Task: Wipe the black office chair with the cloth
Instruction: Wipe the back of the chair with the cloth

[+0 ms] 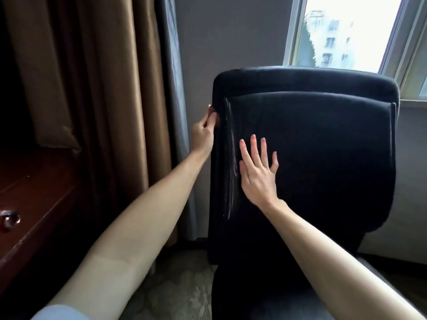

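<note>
The black office chair (323, 158) stands in front of me with its padded backrest facing me. A dark, folded cloth (228, 172) hangs as a long strip down the left side of the backrest. It is hard to tell apart from the black fabric. My left hand (204, 132) pinches the cloth's upper end at the backrest's left edge, fingers curled. My right hand (258, 172) lies flat on the backrest just right of the strip, with its fingers straight and spread. The seat (254, 296) is in shadow below.
Brown curtains (97, 88) and a grey drape (173, 65) hang left of the chair. A dark wooden cabinet (34, 199) with a metal knob (9, 220) stands at the far left. A window (351, 31) is behind the chair, and patterned carpet (175, 285) lies below.
</note>
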Demonstrator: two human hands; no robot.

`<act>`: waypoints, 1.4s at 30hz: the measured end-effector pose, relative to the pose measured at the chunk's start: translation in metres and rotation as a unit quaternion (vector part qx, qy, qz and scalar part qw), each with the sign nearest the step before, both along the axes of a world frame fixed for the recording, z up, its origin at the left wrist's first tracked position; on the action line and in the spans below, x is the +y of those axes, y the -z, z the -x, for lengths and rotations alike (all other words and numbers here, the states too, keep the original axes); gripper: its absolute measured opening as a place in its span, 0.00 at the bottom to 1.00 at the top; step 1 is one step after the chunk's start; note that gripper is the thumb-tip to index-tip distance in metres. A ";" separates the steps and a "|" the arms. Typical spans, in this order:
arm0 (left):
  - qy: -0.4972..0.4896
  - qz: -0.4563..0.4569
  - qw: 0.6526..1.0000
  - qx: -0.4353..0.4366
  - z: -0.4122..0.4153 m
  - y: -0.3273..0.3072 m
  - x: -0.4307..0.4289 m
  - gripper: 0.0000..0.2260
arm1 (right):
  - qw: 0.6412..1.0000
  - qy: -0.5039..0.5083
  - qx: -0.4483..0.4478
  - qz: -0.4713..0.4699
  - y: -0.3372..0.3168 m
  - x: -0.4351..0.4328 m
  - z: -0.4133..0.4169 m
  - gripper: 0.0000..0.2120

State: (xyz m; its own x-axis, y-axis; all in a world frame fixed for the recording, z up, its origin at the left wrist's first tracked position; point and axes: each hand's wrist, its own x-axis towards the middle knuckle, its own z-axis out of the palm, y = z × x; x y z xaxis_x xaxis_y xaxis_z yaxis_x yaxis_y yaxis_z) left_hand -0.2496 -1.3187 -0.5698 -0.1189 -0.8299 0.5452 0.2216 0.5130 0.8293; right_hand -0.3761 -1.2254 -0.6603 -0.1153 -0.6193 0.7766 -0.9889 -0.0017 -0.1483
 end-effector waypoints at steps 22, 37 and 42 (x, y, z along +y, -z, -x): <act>0.067 -0.138 0.988 0.010 0.006 0.143 0.020 0.20 | 1.000 -0.010 0.010 -0.018 0.003 0.000 0.012 0.26; 0.100 -0.084 0.991 0.001 0.013 0.136 0.009 0.22 | 1.000 -0.009 0.015 0.012 0.009 -0.010 0.018 0.25; 0.107 -0.116 0.987 -0.034 0.006 0.154 0.016 0.20 | 1.000 -0.006 0.017 0.011 0.007 -0.008 0.018 0.25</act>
State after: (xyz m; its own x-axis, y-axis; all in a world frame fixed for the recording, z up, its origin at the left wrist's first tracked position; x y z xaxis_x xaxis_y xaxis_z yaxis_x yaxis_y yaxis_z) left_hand -0.2559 -1.3030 -0.7234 -0.3342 -0.8835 0.3283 0.2447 0.2551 0.9354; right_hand -0.3937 -1.2334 -0.6676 -0.0816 -0.6027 0.7938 -0.9932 -0.0171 -0.1151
